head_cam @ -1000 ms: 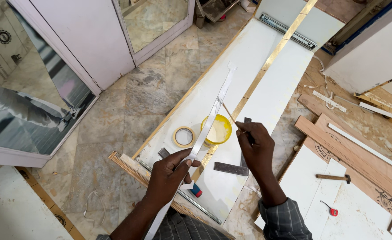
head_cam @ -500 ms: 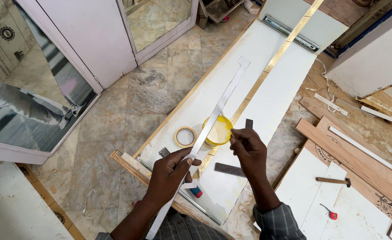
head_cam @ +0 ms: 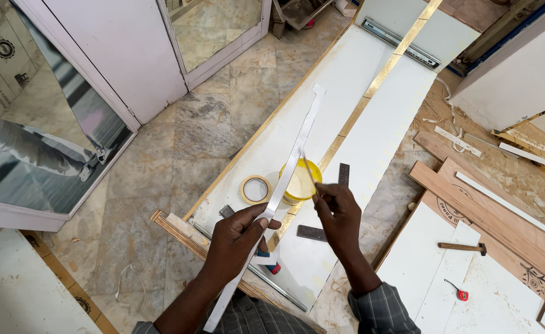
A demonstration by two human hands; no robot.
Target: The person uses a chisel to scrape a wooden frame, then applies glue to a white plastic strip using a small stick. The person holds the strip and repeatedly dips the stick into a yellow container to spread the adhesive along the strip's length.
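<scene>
Strip: the long, thin white laminate strip (head_cam: 291,167) is in the air above the long white panel (head_cam: 371,130), slanting from low near your body up toward the panel's far end.
Left hand: your left hand (head_cam: 238,238) is closed around the strip's lower part — thumb on top, fingers wrapped beneath.
Right hand: your right hand (head_cam: 339,210) pinches a thin stick-like tool (head_cam: 308,170), its tip touching the strip over the yellow round tub (head_cam: 301,181).
Panel: a gold band (head_cam: 384,71) runs along its length; the tub sits near the near end, beside the band.
Near the tub: a roll of beige tape (head_cam: 255,189) lies just to its left, towards the panel's left edge; a dark flat metal piece (head_cam: 313,232) lies by the near edge.
Floor on the right: a wooden-handled hammer (head_cam: 464,248) and a small red tape measure (head_cam: 462,293) rest on white boards, well apart from the panel.
</scene>
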